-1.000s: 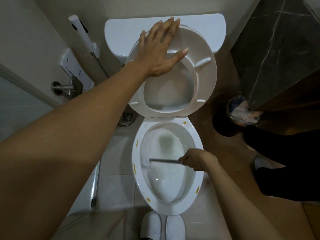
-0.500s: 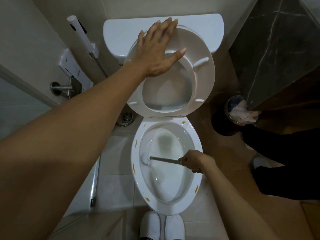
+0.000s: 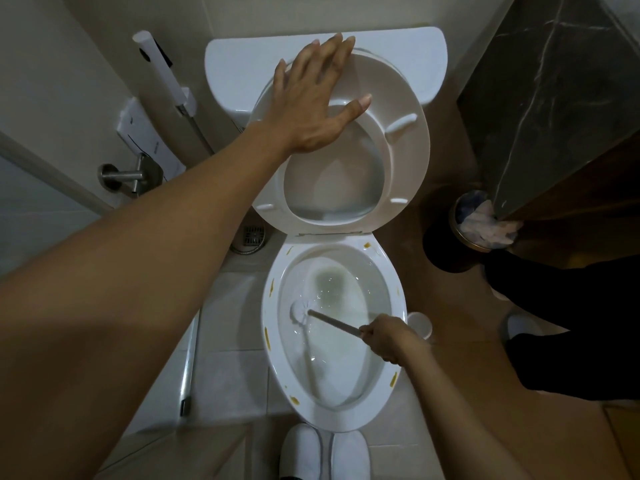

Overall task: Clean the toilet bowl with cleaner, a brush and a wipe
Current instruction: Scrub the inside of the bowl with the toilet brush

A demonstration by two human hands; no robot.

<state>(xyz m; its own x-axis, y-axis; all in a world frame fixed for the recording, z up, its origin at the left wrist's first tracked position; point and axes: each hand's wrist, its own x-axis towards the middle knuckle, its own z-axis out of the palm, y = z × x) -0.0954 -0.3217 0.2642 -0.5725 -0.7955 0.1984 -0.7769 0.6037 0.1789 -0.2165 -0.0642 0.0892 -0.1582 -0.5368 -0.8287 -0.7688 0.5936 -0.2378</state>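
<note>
Head view, looking down over a toilet. Left hand (image 3: 313, 102), fingers spread flat and gripping nothing, presses the raised seat (image 3: 398, 157) back against the tank (image 3: 242, 60). Right hand (image 3: 386, 337) is closed around the handle of the brush (image 3: 303, 311), whose white head touches the left inner wall of the bowl (image 3: 332, 419). Yellow-orange stains (image 3: 267, 336) dot the rim. Good scrubbing probably calls for firm, overlapping strokes around the wall and up under the rim, keeping the head low to limit splashing.

Bathroom — toilet (image 3: 332, 403), floor drain (image 3: 254, 235), tiled floor (image 3: 228, 306).
</note>
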